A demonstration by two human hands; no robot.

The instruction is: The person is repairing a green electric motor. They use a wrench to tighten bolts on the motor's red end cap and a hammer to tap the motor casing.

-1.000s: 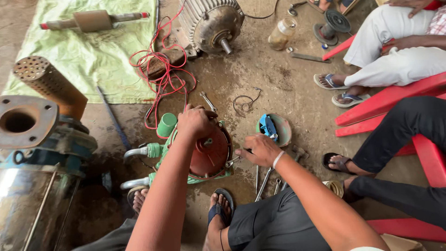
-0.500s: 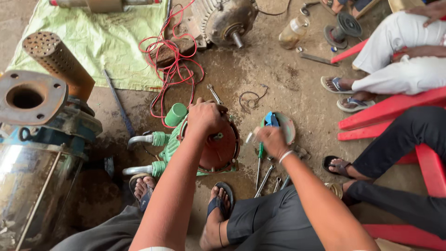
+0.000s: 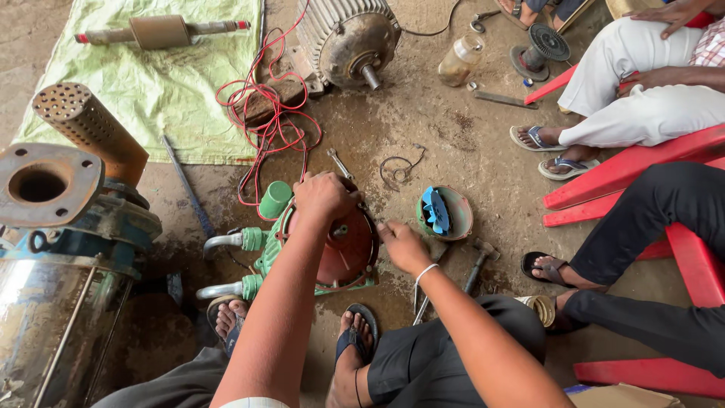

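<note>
Looking down from my head cam at a dirt-and-oil stained concrete floor (image 3: 453,136). Right in front of me sits a small green pump body (image 3: 276,253) with a round, rusty-red cast cover (image 3: 343,249) facing up, plus two chrome-looking pipe stubs (image 3: 223,264) sticking out its left side.

My left hand (image 3: 325,198) is curled over the top edge of that red cover, fingers closed down on it. I can't tell if there's a tool tucked under the palm. My right hand (image 3: 404,245) rests just beside the cover's right rim, fingers loosely bent, touching the floor or the edge, hard to say which. It isn't gripping anything I can see.

Just right of that hand there's a green bowl-shaped housing (image 3: 453,219) with a blue plastic impeller (image 3: 434,210) in it, and a hammer (image 3: 477,261) lying below. Tangled red wire (image 3: 264,121) and a ribbed grey motor (image 3: 343,38) sit further up, near a pale green tarp (image 3: 151,91).
</note>
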